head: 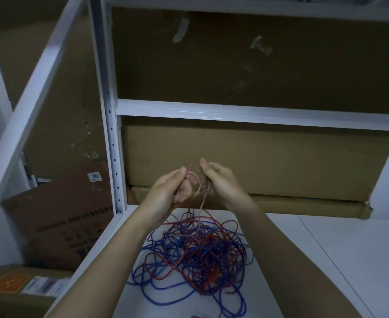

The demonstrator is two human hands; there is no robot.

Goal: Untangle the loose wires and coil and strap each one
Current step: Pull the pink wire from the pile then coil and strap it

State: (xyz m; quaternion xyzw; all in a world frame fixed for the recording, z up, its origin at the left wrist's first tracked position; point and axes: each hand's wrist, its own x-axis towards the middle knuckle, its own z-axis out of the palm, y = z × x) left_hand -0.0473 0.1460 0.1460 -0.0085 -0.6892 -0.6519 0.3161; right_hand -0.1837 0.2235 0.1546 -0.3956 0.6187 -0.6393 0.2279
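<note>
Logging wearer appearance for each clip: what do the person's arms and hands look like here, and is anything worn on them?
Both forearms are bare as far as the frame shows, with no sleeves in view. The left hand and right hand wear no gloves, and no rings, watch or wristbands are visible. The dim light hides finer detail.

White sticker [93, 176] reading "3055", seen upside down, on the leaning brown carton [58, 216] left of the shelf upright, rows of dark print lower on that carton too blurred to read
</note>
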